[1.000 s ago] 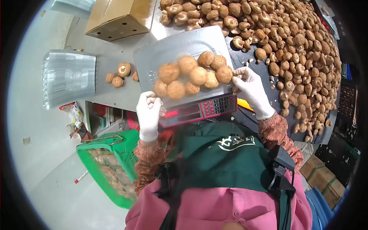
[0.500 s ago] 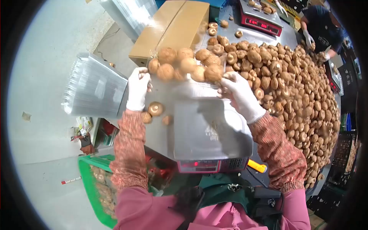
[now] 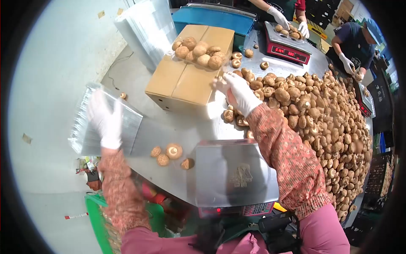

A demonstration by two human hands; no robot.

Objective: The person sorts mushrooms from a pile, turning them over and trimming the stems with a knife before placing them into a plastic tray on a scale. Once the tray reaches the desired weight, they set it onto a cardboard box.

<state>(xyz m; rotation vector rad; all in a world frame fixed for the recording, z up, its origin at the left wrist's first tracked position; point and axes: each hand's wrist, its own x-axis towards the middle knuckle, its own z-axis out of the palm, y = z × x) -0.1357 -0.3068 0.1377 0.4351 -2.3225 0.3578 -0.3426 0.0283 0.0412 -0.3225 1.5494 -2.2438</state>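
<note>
My left hand [image 3: 105, 120], white-gloved, has its fingers spread over the stack of clear plastic trays [image 3: 127, 133]; the fingertips are blurred. A filled clear tray of shiitake mushrooms [image 3: 200, 51] rests on top of the cardboard box [image 3: 173, 80]. Just below that tray, by the box's right edge, is my right hand [image 3: 240, 92], its fingers loosely bent and apart with nothing visible in them. The weighing scale [image 3: 224, 169] in front of me has a bare pan. Several loose mushrooms [image 3: 174, 150] lie left of it.
A large heap of mushrooms [image 3: 325, 127] covers the table's right side. Another scale [image 3: 287, 46] with mushrooms stands at the back, a person's gloved hands over it. A second person works at the far right. A green crate [image 3: 95, 216] sits low at left.
The mushroom tray has gone from both my hands onto the cardboard box. My left hand has moved left to the tray stack; my right hand has drawn away from the tray.
</note>
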